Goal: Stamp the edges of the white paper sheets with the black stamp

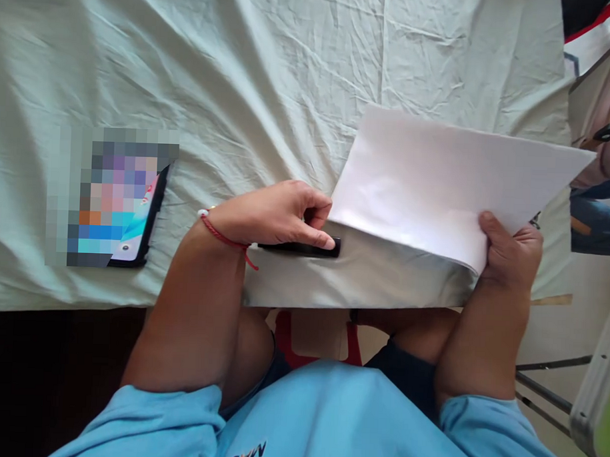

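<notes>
My right hand [511, 252] grips a sheaf of white paper [437, 180] at its near right corner, thumb on top and the other fingers underneath. The paper's near edge curls slightly by that hand. Left of the sheets, my left hand [295, 211] is closed over a long, slim black object [329, 248] that looks like a stapler. My thumb presses along its glossy end, while the palm and fingers hide much of the rest. The left knuckles are right beside the paper's left edge.
A pale cloth [230, 86] with many creases covers the table. On the left lies a phone [129, 249] with its screen lit, partly blurred out. Beyond the table's right edge are a metal-framed item [592, 378] and other belongings.
</notes>
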Motion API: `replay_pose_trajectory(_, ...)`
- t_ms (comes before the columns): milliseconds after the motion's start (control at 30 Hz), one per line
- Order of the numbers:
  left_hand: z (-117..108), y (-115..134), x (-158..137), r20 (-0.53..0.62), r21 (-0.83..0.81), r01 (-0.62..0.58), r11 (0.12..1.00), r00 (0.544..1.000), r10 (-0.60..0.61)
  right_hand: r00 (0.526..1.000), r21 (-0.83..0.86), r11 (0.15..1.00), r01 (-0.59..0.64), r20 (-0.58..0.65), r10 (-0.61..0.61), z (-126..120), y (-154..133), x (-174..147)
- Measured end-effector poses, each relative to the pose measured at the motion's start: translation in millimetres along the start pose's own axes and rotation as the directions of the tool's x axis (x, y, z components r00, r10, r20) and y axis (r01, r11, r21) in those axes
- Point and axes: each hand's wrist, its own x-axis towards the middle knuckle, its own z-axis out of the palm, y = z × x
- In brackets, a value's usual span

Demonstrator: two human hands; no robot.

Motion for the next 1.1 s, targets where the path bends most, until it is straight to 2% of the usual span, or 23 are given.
replay_pose_trajectory(67, 2, -2, 1, 0.017, -0.021, -0.016, 1.0, 1.0, 0.016, 0.998, 0.069, 0.997, 0.034, -0.058, -0.03, 5, 2, 2)
replay_pose_trajectory(100, 4, -4, 3, -0.02, -0.042, -0.033, 0.999, 0.999, 0.032, 0.996, 0.096, 0.994, 0.043, -0.079, -0.036, 7, 3, 3)
replay_pose_trajectory(167, 9, -8, 8, -0.213, -0.099, -0.072, 0.993, 0.976, 0.049, 0.995, 0.138, 0.989, 0.048, -0.089, -0.036, 11, 4, 4)
replay_pose_trajectory(233, 13, -13, 13, -0.456, -0.166, -0.103, 0.981, 0.89, 0.016, 0.996, 0.171, 0.984, 0.057, -0.077, -0.044, 14, 4, 2)
replay_pose_trajectory(300, 17, -17, 17, -0.58, -0.259, -0.127, 0.958, 0.813, -0.049, 0.997, 0.187, 0.981, 0.057, -0.058, -0.047, 17, 3, -1)
replay_pose_trajectory(367, 19, -17, 19, -0.58, -0.347, -0.147, 0.926, 0.81, -0.089, 0.998, 0.184, 0.982, 0.049, -0.036, -0.043, 19, 1, -5)
replay_pose_trajectory(500, 22, -12, 20, -0.497, -0.429, -0.203, 0.88, 0.867, -0.043, 0.999, 0.179, 0.982, 0.052, -0.015, -0.05, 20, 0, -9)
replay_pose_trajectory(600, 22, -12, 21, -0.466, -0.457, -0.204, 0.866, 0.884, -0.038, 0.998, 0.172, 0.983, 0.07, -0.01, -0.07, 21, 0, -10)
replay_pose_trajectory(667, 23, -13, 22, -0.493, -0.438, -0.186, 0.88, 0.868, -0.062, 0.995, 0.161, 0.982, 0.095, -0.001, -0.096, 24, 1, -11)
replay_pose_trajectory(733, 23, -14, 23, -0.546, -0.416, -0.178, 0.891, 0.833, -0.088, 0.993, 0.134, 0.984, 0.116, 0.012, -0.119, 27, 1, -12)
replay_pose_trajectory(833, 22, -14, 22, -0.575, -0.438, -0.156, 0.885, 0.806, -0.142, 0.994, 0.088, 0.991, 0.098, 0.047, -0.102, 31, 2, -13)
replay_pose_trajectory(1033, 18, -19, 15, -0.513, -0.459, -0.177, 0.871, 0.853, -0.097, 0.996, 0.085, 0.994, 0.075, 0.045, -0.079, 32, 1, -9)
replay_pose_trajectory(1100, 18, -21, 12, -0.512, -0.457, -0.151, 0.877, 0.851, -0.12, 0.995, 0.083, 0.994, 0.071, 0.057, -0.076, 32, 1, -9)
